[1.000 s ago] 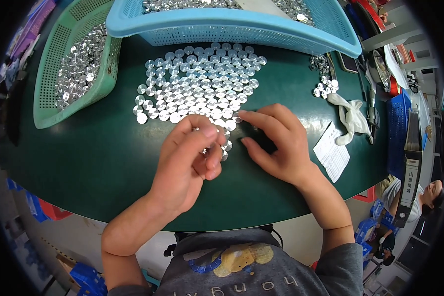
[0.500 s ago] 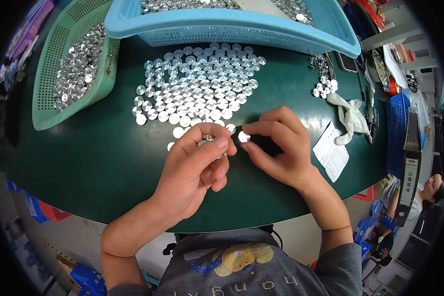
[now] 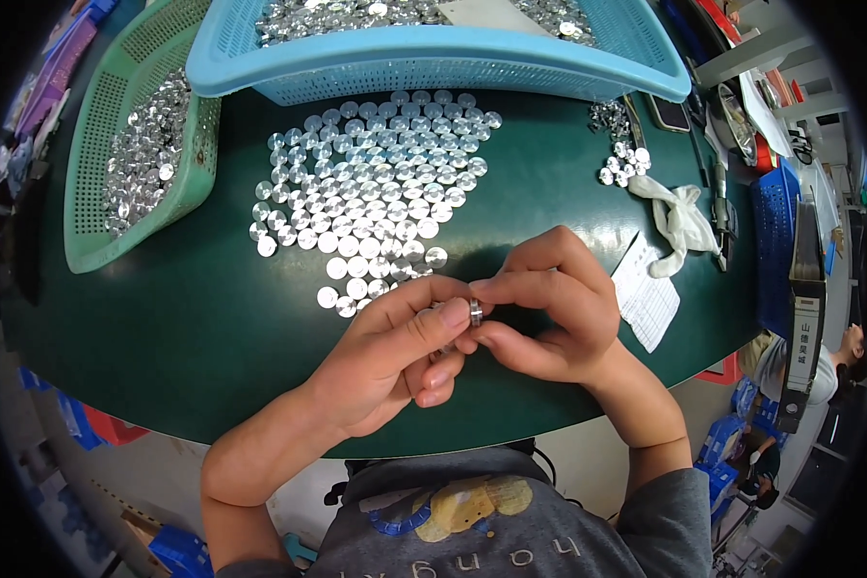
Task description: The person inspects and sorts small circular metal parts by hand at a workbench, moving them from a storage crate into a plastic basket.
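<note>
A small round metal piece (image 3: 476, 313), shiny and seen edge-on, sits where the fingertips of both hands meet above the near part of the table. My left hand (image 3: 395, 352) is closed, its thumb pressed toward the bent forefinger against the piece; whatever else lies within that palm is mostly hidden. From the other side, my right hand (image 3: 561, 323) pinches the piece with forefinger and thumb. Just beyond the left hand, many shiny metal discs (image 3: 356, 207) lie in close rows on the green table (image 3: 164, 337).
A blue basket (image 3: 433, 48) of metal pieces spans the back, beside a green basket (image 3: 197, 164) holding more. At right are small metal parts (image 3: 621, 166), a white cloth (image 3: 679, 226), a written paper slip (image 3: 645, 289) and a phone (image 3: 669, 114). Another person (image 3: 828, 376) is at far right.
My right hand has brought its metal piece against my left fingertips; the two hands were slightly apart before. The whole view has shifted a little, so the discs appear further left.
</note>
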A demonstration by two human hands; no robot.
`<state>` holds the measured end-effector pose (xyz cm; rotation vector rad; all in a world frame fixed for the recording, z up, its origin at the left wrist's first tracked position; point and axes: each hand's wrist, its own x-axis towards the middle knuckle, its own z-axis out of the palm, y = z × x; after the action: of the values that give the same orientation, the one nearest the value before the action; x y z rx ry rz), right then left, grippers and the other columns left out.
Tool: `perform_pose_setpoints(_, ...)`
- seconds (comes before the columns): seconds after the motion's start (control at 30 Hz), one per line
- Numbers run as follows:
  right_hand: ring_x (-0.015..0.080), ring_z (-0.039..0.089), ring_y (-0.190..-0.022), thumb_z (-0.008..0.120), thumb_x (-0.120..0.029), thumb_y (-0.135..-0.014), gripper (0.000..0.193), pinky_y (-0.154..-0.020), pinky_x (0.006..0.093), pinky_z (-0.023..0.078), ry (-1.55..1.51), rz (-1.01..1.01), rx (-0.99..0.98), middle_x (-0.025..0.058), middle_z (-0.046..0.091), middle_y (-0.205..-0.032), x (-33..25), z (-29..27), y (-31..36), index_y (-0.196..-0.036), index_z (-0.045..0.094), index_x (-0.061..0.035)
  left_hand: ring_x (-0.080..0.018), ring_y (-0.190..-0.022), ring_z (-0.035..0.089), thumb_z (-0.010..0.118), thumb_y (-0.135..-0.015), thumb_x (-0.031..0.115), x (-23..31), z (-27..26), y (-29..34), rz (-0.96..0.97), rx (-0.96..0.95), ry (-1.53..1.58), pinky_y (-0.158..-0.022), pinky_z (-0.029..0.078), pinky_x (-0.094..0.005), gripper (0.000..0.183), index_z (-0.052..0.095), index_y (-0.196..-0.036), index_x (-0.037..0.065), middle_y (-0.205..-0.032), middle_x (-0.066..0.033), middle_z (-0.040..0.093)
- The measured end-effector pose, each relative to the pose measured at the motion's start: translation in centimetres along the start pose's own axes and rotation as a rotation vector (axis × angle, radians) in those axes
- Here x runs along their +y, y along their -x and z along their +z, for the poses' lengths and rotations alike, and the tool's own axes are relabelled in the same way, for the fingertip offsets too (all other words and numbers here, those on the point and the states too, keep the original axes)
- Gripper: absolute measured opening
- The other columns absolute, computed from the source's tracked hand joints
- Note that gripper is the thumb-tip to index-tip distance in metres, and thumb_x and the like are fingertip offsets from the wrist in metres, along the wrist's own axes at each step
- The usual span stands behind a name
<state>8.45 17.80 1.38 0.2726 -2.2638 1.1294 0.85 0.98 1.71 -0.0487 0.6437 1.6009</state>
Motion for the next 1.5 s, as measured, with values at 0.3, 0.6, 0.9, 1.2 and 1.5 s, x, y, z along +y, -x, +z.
perform_pose_setpoints(0.3,0.0164,0.053,-0.061,0.074,-0.012,-0.057,0.027,-0.05,0.0268,0.04,-0.005,0.01,0.025,0.0025,0.055,-0.069,-0.13,-0.09,0.09,-0.08,0.063,-0.0044,-0.0058,-0.058,0.041,0.046,-0.092,0.022,0.06,0.24,-0.02,-0.002,-0.009,-0.03,-0.048,0.035,-0.02,0.024,0.05,-0.105,0.002,-0.082,-0.0029,0.047)
perform_pose_setpoints(0.6,0.0161,0.053,-0.061,0.073,-0.012,-0.057,0.026,-0.049,0.0265,0.04,0.01,-0.021,0.017,0.0029,0.055,-0.068,-0.13,-0.11,-0.14,-0.08,0.064,-0.0045,-0.005,-0.057,0.042,0.047,-0.091,0.02,-0.08,0.07,-0.08,0.013,0.003,-0.039,-0.048,0.035,-0.0197,0.023,0.05,-0.107,0.002,-0.082,-0.003,0.048)
perform_pose_setpoints(0.9,0.0168,0.053,-0.059,0.072,-0.012,-0.056,0.023,-0.049,0.0266,0.039,0.025,-0.028,0.024,0.0037,0.054,-0.069,-0.16,-0.11,-0.11,-0.075,0.062,-0.0052,-0.0044,-0.056,0.041,0.05,-0.09,0.019,-0.21,0.32,-0.05,0.006,0.035,-0.05,-0.048,0.035,-0.0195,0.023,0.049,-0.106,0.002,-0.082,-0.003,0.049)
perform_pose_setpoints(1.2,0.0181,0.052,-0.059,0.071,-0.013,-0.055,0.023,-0.049,0.0271,0.04,0.009,-0.033,0.018,0.0061,0.054,-0.07,-0.12,-0.21,-0.06,-0.074,0.061,-0.0053,-0.0042,-0.055,0.041,0.053,-0.088,0.018,-0.29,0.41,-0.06,0.035,0.033,-0.059,-0.047,0.034,-0.0194,0.017,0.049,-0.097,0.004,-0.08,-0.0019,0.05)
perform_pose_setpoints(1.5,0.018,0.053,-0.06,0.07,-0.012,-0.058,0.022,-0.05,0.0263,0.041,-0.015,-0.018,-0.022,0.007,0.054,-0.071,-0.14,-0.44,-0.11,-0.077,0.063,-0.0042,-0.005,-0.055,0.041,0.051,-0.089,0.019,-0.18,0.33,0.04,0.035,0.03,-0.02,-0.046,0.033,-0.0202,0.016,0.049,-0.096,0.005,-0.08,-0.0019,0.05)
